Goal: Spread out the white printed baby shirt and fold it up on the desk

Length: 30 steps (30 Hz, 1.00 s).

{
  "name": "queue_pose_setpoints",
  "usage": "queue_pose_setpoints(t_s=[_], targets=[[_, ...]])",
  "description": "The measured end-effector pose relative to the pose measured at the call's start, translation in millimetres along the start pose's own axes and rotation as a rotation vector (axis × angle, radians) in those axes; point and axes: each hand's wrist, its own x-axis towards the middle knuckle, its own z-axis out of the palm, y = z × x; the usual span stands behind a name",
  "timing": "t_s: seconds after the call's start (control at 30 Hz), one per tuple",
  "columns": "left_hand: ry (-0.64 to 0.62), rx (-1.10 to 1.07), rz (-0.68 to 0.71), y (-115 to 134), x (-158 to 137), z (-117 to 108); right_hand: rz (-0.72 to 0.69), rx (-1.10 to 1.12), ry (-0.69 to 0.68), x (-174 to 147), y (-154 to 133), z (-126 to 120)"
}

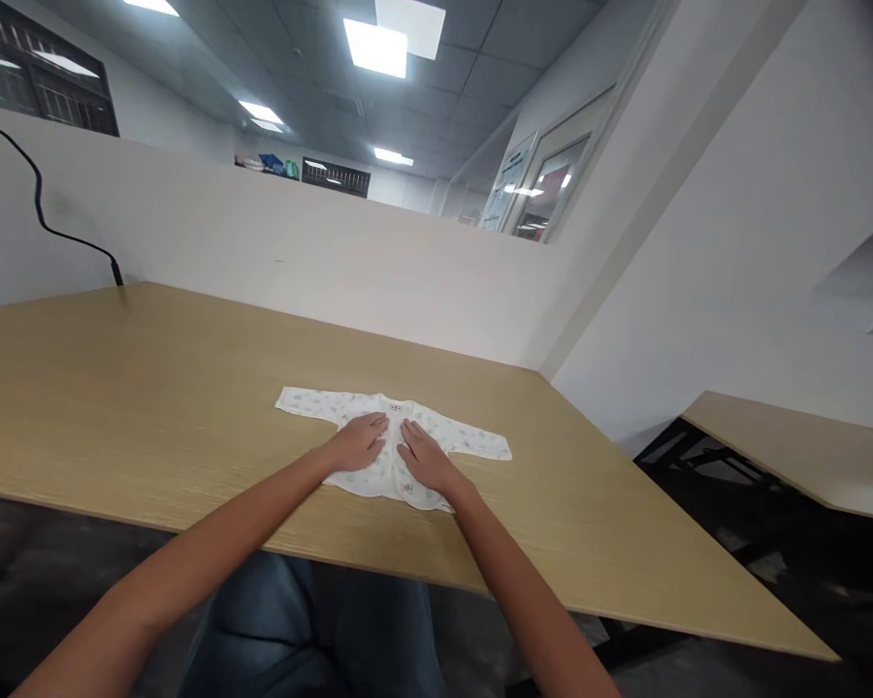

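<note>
A small white baby shirt [393,465] with a pale print lies spread on the wooden table, its neckline away from me and both sleeves stretched out to the sides. My left hand [361,441] rests flat on the left half of its front, fingers extended. On the right half lies my right hand [423,456], also flat with its fingers stretched out. A strip of the shirt's front shows between the two hands. The cloth under my palms is hidden.
The table [210,388] meets a low white partition [335,262] at the back. A black flexible cable or stalk [40,199] rises at the far left. Another table [800,451] stands to the right, past a gap. My legs are under the front edge.
</note>
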Motion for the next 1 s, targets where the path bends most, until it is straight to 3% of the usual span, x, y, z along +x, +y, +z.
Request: queue_pose_setpoints(t_s=[0.17,0.6,0.7,0.8,0.87,1.0], targets=[[-0.191,0.165,-0.015,-3,-9,19,0.057,-0.098,-0.103,-9,-7,3],[-0.240,0.165,-0.052,16,-24,7,0.077,-0.023,-0.105,-27,-18,-1],[-0.154,0.121,-0.005,18,-20,-3,0.076,0.092,-0.075,-25,-9,-5],[0.056,0.081,-0.020,21,1,-19,0.103,0.199,0.118,-8,0,-19],[0.150,0.027,-0.105,22,22,-26,0.080,0.240,0.227,9,1,-29],[0.164,-0.120,-0.340,18,55,-14,0.091,0.283,0.172,41,-4,-34]])
